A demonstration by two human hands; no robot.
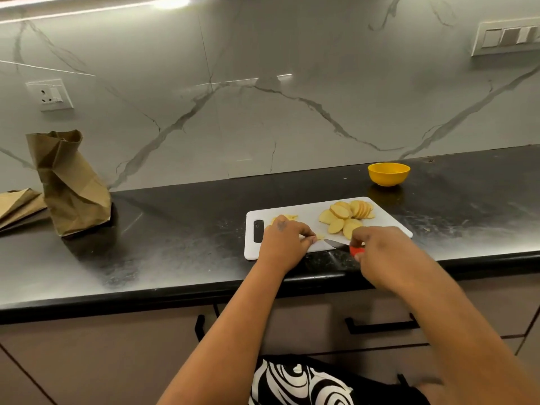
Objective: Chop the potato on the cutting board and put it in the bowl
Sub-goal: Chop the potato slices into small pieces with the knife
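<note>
The potato is already mostly cut: a fan of pale yellow potato slices (347,216) lies on the right half of the white cutting board (309,210), right of the frame's centre, and a few smaller potato pieces (287,217) lie near the board's left end, partly hidden behind the left hand (285,238). That hand rests on the board with its fingers curled, pinching a small potato bit (320,236) at its fingertips. The right hand (377,247) is closed round the red handle of a knife (336,244), whose dark blade lies low over the board's near edge and points toward the pinched bit, just beside it.

The step in hand looks like the last of the chopping, a final scrap being trimmed down. The next move probably calls for a short, careful cut close to the left fingertips, then gathering slices and carrying them to the yellow bowl (388,173), which stands on the black worktop (175,229) beyond the board's far right corner, apart from it. I cannot tell whether anything is in the bowl yet.

Further out, a crumpled brown paper bag (68,182) stands at the left of the frame, with flattened brown paper (17,204) beside it at the left edge. A marbled backsplash (263,97) rises behind, carrying a socket (49,95) at the upper left and a switch plate (507,36) at the upper right.
</note>
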